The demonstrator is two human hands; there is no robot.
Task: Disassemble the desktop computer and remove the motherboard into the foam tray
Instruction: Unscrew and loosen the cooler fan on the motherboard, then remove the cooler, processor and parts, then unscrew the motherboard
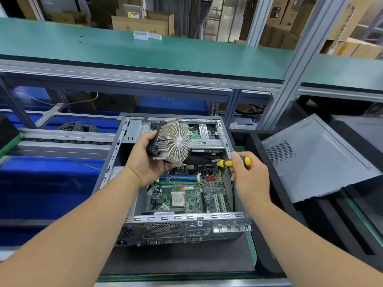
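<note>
Gripping a finned heatsink cooler point(172, 141) lifted above an opened desktop computer case point(176, 220), a person's left hand point(145, 162) curls its fingers around the cooler's black fan side. Below, the green motherboard point(186, 195) sits inside the case on the bench point(176, 259). The right hand point(250, 179) pinches a yellow-and-black screwdriver point(230, 162); a detached metal side panel point(317, 160) leans at far right.
</note>
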